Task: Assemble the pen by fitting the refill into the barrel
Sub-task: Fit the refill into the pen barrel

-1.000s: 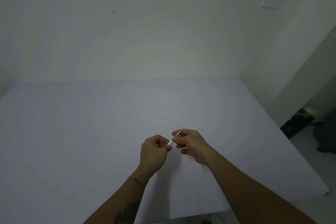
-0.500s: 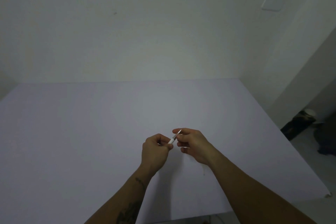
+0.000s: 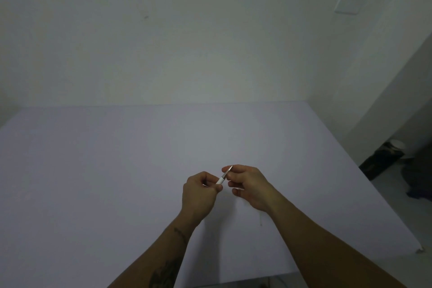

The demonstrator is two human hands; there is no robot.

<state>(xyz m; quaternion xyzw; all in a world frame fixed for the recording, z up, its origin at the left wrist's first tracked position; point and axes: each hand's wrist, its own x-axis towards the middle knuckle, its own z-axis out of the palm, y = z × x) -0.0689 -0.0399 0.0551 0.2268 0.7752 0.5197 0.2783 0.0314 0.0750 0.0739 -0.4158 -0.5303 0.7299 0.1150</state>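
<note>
A white pen barrel point(image 3: 220, 180) with a silver pointed tip point(image 3: 228, 171) is held above the pale table point(image 3: 117, 170), slanting up to the right. My left hand point(image 3: 201, 194) is closed around the barrel's lower end, most of which it hides. My right hand point(image 3: 247, 184) pinches the silver tip between thumb and forefinger. The refill cannot be seen apart from the barrel.
The table's right edge point(image 3: 374, 194) drops to a floor with dark objects point(image 3: 383, 159) beside it. A white wall point(image 3: 187, 54) rises behind the table, with a switch plate point(image 3: 347, 3) at the upper right.
More of the white barrel and silver tip now shows between my hands, which have drawn slightly apart. The hands stay in the same spot over the table.
</note>
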